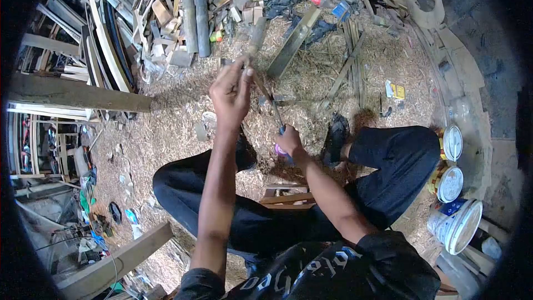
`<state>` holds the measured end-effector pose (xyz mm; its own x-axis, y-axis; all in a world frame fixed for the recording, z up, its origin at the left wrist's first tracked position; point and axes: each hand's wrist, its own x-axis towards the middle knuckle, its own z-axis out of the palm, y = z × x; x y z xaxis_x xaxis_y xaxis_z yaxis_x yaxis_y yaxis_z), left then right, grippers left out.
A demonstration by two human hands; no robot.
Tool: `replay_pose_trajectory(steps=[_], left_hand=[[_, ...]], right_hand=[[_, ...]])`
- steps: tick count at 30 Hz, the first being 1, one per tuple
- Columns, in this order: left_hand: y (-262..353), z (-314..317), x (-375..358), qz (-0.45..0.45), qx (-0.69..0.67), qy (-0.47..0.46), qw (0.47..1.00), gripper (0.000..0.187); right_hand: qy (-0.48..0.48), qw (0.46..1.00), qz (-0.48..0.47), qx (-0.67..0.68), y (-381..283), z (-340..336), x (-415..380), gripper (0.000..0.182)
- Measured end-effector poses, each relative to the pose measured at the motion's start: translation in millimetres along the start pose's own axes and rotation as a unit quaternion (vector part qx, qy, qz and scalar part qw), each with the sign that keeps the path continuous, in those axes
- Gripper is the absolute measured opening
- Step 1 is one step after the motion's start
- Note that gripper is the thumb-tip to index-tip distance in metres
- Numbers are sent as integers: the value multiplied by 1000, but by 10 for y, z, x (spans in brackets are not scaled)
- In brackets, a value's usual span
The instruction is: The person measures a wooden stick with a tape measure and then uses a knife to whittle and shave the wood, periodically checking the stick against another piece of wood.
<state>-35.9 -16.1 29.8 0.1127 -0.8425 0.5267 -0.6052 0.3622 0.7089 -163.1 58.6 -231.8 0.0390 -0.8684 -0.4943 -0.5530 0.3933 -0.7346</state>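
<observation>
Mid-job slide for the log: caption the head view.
Left hand farther out, right hand nearer, both on a slender rod above a shavings-strewn floor, scrap wood heaped beyond.

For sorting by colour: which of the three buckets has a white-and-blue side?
The lowest bucket in the picture; the middle bucket and top bucket show yellowish sides.

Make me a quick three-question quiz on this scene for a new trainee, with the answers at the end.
1. True or false: the person's right hand is closed around a dark handle.

2. How many round white-topped containers stand along the right side of the picture?

3. What covers most of the floor around the person?
a) gravel
b) wood shavings
c) wet leaves

Key:
1. True.
2. Three.
3. b, wood shavings.
</observation>
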Motion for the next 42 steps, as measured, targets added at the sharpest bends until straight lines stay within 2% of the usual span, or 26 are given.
replay_pose_trajectory(steps=[1, 5, 7, 9, 11, 13, 14, 15, 18, 19, 21, 23, 25, 26, 29, 30, 31, 33, 34, 35, 37, 38, 41, 42], left_hand=[[26, 25, 1, -9, 4, -2, 1000, 27], [4, 47, 23, -24, -29, 16, 999, 27], [-118, -14, 32, -78, -46, 33, 995, 25], [-311, -27, 12, -97, -98, 58, 989, 25], [-336, -70, 5, -141, -141, 72, 977, 26], [-275, -86, 17, -156, -144, 79, 974, 29], [-230, -93, 20, -170, -157, 84, 969, 28], [-198, -94, 23, -183, -170, 88, 964, 28], [-151, -69, 2, -152, -105, 98, 978, 26], [-142, -62, -15, -153, -106, 97, 978, 26], [-138, -63, -20, -162, -118, 107, 974, 26], [-189, -76, -8, -157, -125, 112, 973, 27], [-243, -86, -40, -154, -129, 116, 973, 27], [-273, -82, -41, -161, -133, 118, 971, 27], [-258, -77, -31, -179, -129, 116, 968, 28], [-259, -68, -27, -160, -111, 109, 975, 29], [-260, -60, -24, -140, -93, 102, 980, 29], [-255, -30, -48, -134, -102, 99, 981, 29], [-259, -16, -53, -126, -110, 97, 981, 29], [-273, -12, -61, -124, -111, 97, 981, 29], [-304, -3, -70, -154, -125, 97, 975, 29], [-335, 22, -69, -138, -140, 110, 974, 28], [-262, 19, -30, -162, -180, 124, 962, 28], [-283, -7, -21, -149, -165, 123, 967, 28]], right_hand=[[-14, 999, 30, 10, -26, 21, -9, 34], [6, 998, 51, 40, -207, 94, -2, 31], [60, 995, -41, 70, -395, 40, -28, 28], [36, 995, -33, 82, -851, -188, -170, 28], [76, 974, -143, 159, -1113, -200, -234, 27], [48, 952, -173, 249, -1523, -446, -516, 20], [29, 952, -190, 237, -1675, -582, -629, 24], [90, 936, -254, 227, -1696, -507, -618, 18], [70, 936, -244, 242, -1905, -735, -860, 24], [71, 937, -243, 242, -1813, -677, -816, 24], [47, 951, -178, 249, -1650, -557, -699, 24], [73, 957, -173, 220, -1590, -565, -677, 24], [4, 971, -147, 189, -1665, -675, -755, 34], [34, 962, -184, 199, -1731, -712, -815, 32], [27, 959, -214, 186, -1786, -704, -841, 32], [74, 955, -233, 167, -1721, -603, -782, 23], [74, 956, -231, 167, -1658, -572, -744, 23], [107, 933, -249, 235, -1532, -541, -638, 24], [46, 969, -116, 213, -1353, -424, -464, 25], [39, 984, -97, 142, -1195, -424, -362, 25], [53, 983, -119, 130, -1140, -462, -364, 25], [53, 983, -116, 130, -1125, -437, -371, 25], [27, 956, -196, 218, -1523, -658, -616, 28], [32, 955, -204, 211, -1618, -684, -660, 28]])
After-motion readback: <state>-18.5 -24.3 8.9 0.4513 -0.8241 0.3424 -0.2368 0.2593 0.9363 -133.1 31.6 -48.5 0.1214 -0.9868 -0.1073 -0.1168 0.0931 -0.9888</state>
